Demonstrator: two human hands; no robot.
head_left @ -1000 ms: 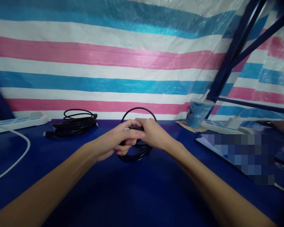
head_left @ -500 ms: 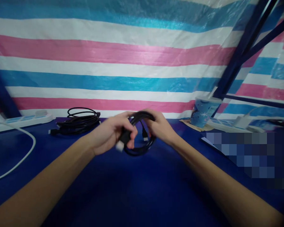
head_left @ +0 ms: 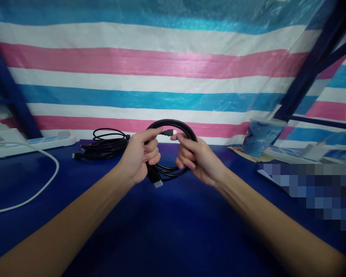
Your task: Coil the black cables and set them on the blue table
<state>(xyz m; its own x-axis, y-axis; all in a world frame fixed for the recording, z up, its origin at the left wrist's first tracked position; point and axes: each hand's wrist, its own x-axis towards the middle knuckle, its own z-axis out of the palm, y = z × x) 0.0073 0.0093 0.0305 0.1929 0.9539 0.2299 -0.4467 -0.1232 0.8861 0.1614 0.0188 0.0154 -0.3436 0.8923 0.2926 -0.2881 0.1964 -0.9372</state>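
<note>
On the dark-blue worktop (head_left: 173,231) lie a white power strip (head_left: 46,144) (ten o'clock), coiled black cable (head_left: 108,149) (eleven), brown paper (head_left: 238,154) (one).

Near the far edge of the table (head_left: 173,231), left to right, I see a power strip (head_left: 50,143), a cable bundle (head_left: 106,149), a coiled cable (head_left: 171,122) between left hand (head_left: 141,154) and right hand (head_left: 203,157), then a cup (head_left: 258,140) on paper (head_left: 235,152); a sheet (head_left: 161,65) hangs behind.

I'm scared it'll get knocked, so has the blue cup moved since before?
No. The blue cup stays beside the blue post; the whole view shifted sideways.
</note>
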